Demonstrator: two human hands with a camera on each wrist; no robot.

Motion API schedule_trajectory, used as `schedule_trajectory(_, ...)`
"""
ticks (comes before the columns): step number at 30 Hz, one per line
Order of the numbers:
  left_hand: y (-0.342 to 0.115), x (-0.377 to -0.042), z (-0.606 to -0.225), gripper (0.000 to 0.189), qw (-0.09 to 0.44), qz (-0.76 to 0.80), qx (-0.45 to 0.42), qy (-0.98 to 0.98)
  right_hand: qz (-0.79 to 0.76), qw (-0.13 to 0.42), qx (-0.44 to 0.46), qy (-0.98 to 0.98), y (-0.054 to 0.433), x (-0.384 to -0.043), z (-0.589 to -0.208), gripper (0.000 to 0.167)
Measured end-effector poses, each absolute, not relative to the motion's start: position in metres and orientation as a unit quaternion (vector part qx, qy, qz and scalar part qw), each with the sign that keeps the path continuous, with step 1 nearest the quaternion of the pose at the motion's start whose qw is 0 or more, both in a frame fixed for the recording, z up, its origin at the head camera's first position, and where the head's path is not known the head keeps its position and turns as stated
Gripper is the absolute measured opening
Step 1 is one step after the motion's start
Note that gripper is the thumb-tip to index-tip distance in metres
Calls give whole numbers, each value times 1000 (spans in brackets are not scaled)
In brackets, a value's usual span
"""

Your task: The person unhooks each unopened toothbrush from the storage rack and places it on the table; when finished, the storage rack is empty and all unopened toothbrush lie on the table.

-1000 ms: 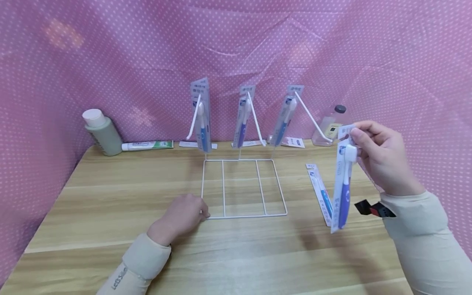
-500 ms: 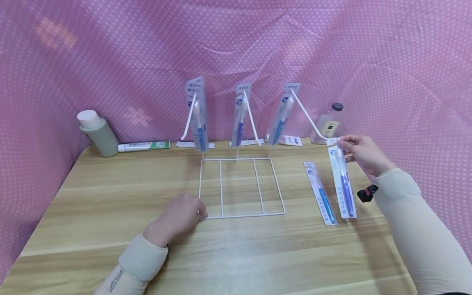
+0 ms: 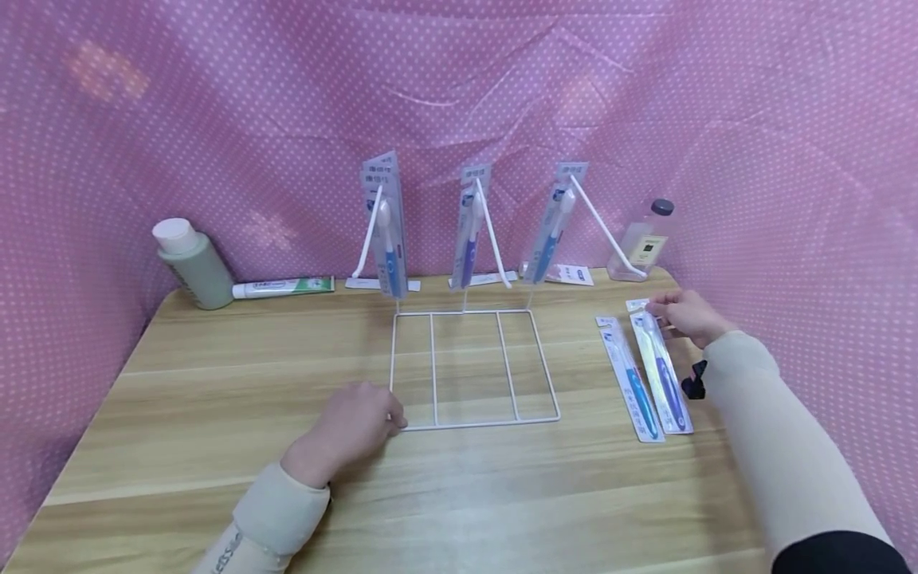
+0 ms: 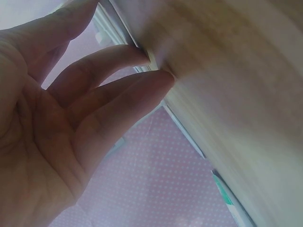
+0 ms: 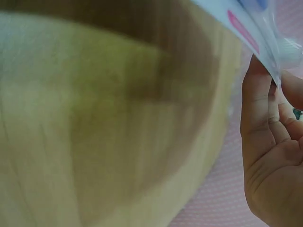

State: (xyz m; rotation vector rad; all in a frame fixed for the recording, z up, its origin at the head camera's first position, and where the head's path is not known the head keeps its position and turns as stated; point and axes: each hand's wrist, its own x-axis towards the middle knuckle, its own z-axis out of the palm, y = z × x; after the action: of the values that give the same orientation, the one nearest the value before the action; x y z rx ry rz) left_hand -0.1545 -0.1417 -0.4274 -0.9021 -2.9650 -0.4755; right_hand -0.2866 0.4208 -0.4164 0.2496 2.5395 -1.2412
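Observation:
In the head view my right hand (image 3: 688, 316) pinches the top edge of a packaged purple toothbrush (image 3: 667, 381) low over the table's right side. The right wrist view shows the card of the packaged toothbrush (image 5: 246, 33) between thumb and fingers. Just left of it lies a packaged blue toothbrush (image 3: 634, 391). My left hand (image 3: 355, 422) grips the front left corner of a white wire display rack (image 3: 473, 425), its fingertips (image 4: 161, 82) down at the tabletop. Packaged toothbrushes (image 3: 387, 231) hang on the rack's left hook, with others on the middle and right hooks.
A green bottle with a white cap (image 3: 197, 267) and a toothpaste tube (image 3: 283, 288) stand and lie at the back left. Behind the rack lie flat packs (image 3: 570, 275). A clear bottle with a black cap (image 3: 641, 243) is at the back right, before a pink curtain (image 3: 459, 80).
My right hand has brought the packaged purple toothbrush down and a little left, beside the packaged blue one. The left hand has stayed at the rack's corner.

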Motion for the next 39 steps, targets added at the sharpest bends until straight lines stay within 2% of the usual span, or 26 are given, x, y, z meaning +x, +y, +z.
schedule_trajectory(8, -141, -152, -426, 8, 2, -146, -280, -949, -460, 162, 93, 868, 418, -292, -435, 25)
schedule_trajectory(16, -139, -149, -424, 7, 6, -149, -277, -949, -413, 149, 110, 892, 408, -293, -436, 28)
schedule_trajectory(26, -141, -151, -425, 10, 18, -145, -297, -944, -301, 167, 97, 934, 406, -301, -432, 31)
schedule_trajectory(35, -140, -152, -426, 9, 13, -146, -288, -946, -297, 152, 111, 936, 400, -299, -429, 22)
schedule_trajectory(39, -139, -151, -425, 9, 9, -144, -279, -949, -302, 157, 108, 934, 401, -299, -426, 23)
